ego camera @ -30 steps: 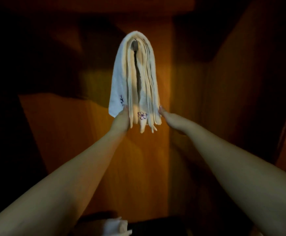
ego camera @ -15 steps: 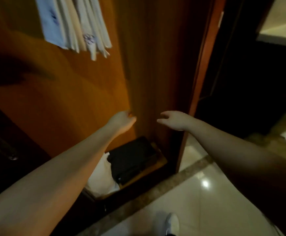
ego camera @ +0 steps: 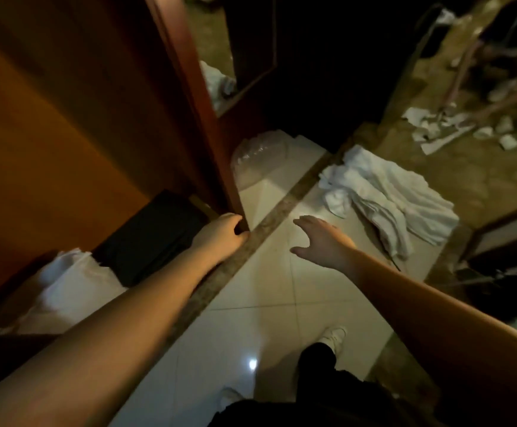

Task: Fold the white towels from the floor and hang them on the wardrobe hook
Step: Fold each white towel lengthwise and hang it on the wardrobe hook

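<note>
Head view: both bare arms reach forward and down over a pale tiled floor point(ego camera: 251, 318). The left hand point(ego camera: 220, 234) hangs with its fingers loosely curled, holding nothing, close to the lower edge of the wooden wardrobe door frame point(ego camera: 195, 87); whether it touches the frame cannot be told. The right hand point(ego camera: 320, 241) is spread, fingers straight and apart, empty, above the tiles. A heap of crumpled white towels point(ego camera: 386, 195) lies on the floor just beyond the right hand, apart from it, beside a dark stone strip point(ego camera: 269, 217) running across the tiles. Inside the wardbrobe bottom sit a black bag point(ego camera: 149, 235) and a white bundle point(ego camera: 69, 288) next to it. A clear plastic bag point(ego camera: 258, 158) lies near the frame. Scattered pale scraps point(ego camera: 454, 127) lie further off. White shoes point(ego camera: 334, 335) show below.
</note>
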`<state>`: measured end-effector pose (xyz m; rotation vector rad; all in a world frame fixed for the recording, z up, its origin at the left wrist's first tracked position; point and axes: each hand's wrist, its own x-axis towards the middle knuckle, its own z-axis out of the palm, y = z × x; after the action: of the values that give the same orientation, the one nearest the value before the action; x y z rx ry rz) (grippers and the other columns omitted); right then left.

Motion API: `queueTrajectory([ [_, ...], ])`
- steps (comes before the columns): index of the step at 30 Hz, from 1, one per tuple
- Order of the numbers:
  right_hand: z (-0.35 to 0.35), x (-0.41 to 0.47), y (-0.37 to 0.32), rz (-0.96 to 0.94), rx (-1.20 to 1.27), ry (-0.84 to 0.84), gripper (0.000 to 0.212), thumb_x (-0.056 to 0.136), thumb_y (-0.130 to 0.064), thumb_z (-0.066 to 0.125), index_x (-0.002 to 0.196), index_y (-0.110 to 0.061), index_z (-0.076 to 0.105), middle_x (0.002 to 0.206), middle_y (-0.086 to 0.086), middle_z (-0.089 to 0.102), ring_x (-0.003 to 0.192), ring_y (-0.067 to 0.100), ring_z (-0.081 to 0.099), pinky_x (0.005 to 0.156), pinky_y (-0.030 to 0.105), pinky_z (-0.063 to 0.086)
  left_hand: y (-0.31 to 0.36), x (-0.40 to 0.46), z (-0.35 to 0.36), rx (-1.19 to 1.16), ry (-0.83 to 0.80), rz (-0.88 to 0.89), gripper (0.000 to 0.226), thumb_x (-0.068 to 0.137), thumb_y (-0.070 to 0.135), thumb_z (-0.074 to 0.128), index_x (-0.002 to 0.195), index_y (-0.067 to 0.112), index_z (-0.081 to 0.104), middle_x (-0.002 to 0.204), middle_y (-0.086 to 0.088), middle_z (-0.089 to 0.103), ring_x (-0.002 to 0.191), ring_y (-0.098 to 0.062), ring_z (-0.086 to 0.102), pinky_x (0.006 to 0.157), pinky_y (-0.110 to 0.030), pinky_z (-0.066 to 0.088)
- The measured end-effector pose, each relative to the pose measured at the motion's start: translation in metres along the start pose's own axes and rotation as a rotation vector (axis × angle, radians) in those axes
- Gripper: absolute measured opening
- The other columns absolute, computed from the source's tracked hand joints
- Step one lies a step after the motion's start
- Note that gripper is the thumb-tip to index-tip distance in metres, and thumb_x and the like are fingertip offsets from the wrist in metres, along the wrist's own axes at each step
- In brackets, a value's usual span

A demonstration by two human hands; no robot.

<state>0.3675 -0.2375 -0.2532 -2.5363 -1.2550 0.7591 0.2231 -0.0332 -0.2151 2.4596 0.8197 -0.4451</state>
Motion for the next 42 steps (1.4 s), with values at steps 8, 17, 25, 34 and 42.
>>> queueTrajectory([
  [8,0.006,-0.006,0.19,0.303,0.139,-0.068,0.082,0.091,-0.054,0.064,0.158,-0.022,0.029,0.165,0.002,0.027,0.149,0.025,0.029,0.117,0.041,0.032,0.139,0.116,0.089,0.153,-0.15,0.073,0.062,0.099,0.045,0.055,0.151,0.014,0.042,0.156,-0.005,0.041,0.137,-0.028,0.045,0.106,-0.038,0.043],
  [17,0.014,0.003,0.329,0.561,0.203,-0.104,0.075,0.095,-0.05,0.06,0.157,-0.019,0.031,0.163,0.004,0.031,0.148,0.026,0.032,0.115,0.041,0.034,0.227,0.232,0.159,0.213,-0.251,0.097,0.059,0.1,0.043,0.054,0.15,0.015,0.042,0.157,-0.004,0.039,0.138,-0.028,0.044,0.108,-0.039,0.038],
  [25,0.031,0.072,0.428,0.752,0.291,-0.143,0.07,0.096,-0.048,0.058,0.155,-0.019,0.034,0.161,0.005,0.034,0.142,0.03,0.04,0.109,0.042,0.041,0.259,0.37,0.21,0.222,-0.368,0.141,0.055,0.099,0.037,0.056,0.146,0.011,0.045,0.151,-0.01,0.044,0.132,-0.032,0.048,0.107,-0.045,0.042],
  [34,0.044,0.17,0.511,1.029,0.599,-0.123,0.065,0.097,-0.042,0.062,0.152,-0.013,0.041,0.155,0.012,0.04,0.139,0.03,0.043,0.112,0.037,0.036,0.298,0.549,0.25,0.28,-0.527,0.231,0.057,0.099,0.041,0.056,0.146,0.01,0.046,0.148,-0.013,0.047,0.133,-0.032,0.048,0.107,-0.042,0.042],
  [42,0.084,0.237,0.588,1.27,0.975,-0.009,0.057,0.099,-0.037,0.061,0.145,-0.007,0.05,0.147,0.013,0.053,0.133,0.03,0.051,0.102,0.032,0.038,0.326,0.662,0.32,0.345,-0.596,0.343,0.055,0.099,0.045,0.058,0.141,0.01,0.054,0.141,-0.014,0.054,0.129,-0.032,0.051,0.103,-0.039,0.042],
])
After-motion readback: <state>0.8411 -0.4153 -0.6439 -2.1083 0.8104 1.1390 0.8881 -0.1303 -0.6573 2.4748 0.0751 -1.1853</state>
